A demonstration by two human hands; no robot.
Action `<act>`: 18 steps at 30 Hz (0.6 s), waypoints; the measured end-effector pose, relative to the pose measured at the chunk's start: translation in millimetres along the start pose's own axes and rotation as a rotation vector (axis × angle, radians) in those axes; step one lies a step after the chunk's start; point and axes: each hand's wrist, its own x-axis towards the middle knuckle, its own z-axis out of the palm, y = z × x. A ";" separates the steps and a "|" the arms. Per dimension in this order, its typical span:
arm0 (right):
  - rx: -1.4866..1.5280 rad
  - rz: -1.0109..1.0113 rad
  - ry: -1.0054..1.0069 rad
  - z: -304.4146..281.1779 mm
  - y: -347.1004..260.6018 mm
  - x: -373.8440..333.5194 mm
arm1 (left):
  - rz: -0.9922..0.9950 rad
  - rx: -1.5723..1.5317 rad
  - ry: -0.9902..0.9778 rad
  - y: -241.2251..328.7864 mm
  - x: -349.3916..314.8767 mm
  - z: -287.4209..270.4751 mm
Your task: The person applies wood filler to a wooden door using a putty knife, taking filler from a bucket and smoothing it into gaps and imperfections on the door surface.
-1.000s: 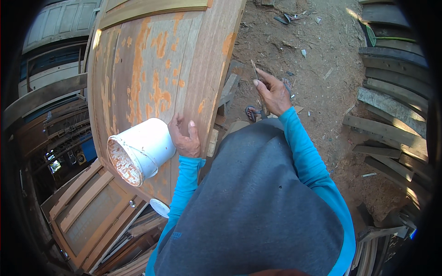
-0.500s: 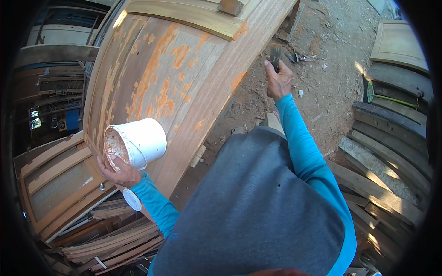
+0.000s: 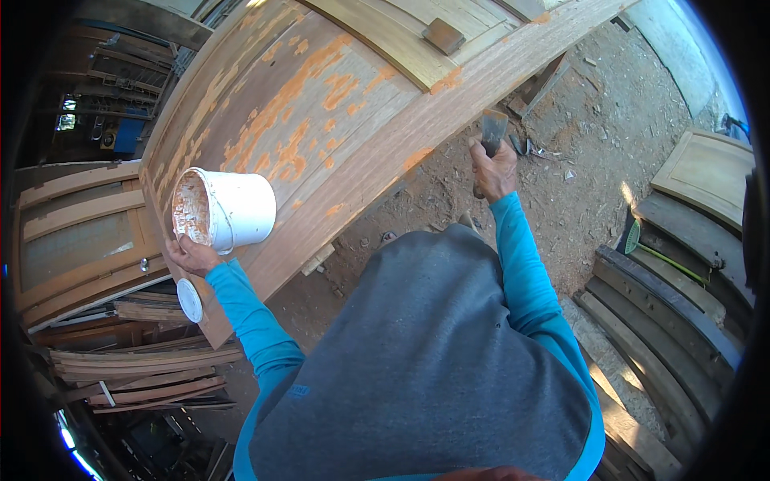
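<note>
A white bucket lies tipped over on a large wooden door panel, its mouth facing left. Orange-brown paste coats the inside. At the lower rim of the mouth, my left hand grips the bucket's edge. My right hand is closed around a putty knife, held off the panel's right edge above the dirt floor, blade pointing away from me. Smeared patches of orange filler mark the panel's boards. The knife's handle is mostly hidden by my fingers.
A small wooden block rests on the panel's raised part. A round white lid lies at the near left corner. Stacked planks line the right side, with a green-handled tool on them. Lumber is piled at lower left.
The view has shifted, so the panel's far part appears farther right and the bucket farther left. The knife has turned to show more of its blade face. Both hands keep their hold.
</note>
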 end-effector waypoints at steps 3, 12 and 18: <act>-0.150 -0.093 0.093 -45.5 30.1 -12.1 | -0.181 -0.151 0.024 14.3 -9.0 4.6; -0.862 0.412 -0.081 -194.3 123.5 -95.8 | -0.428 -0.383 0.100 -10.4 -1.9 6.4; -0.994 0.149 -0.303 -223.8 213.9 -139.3 | -0.371 -0.383 0.121 -32.8 13.5 2.8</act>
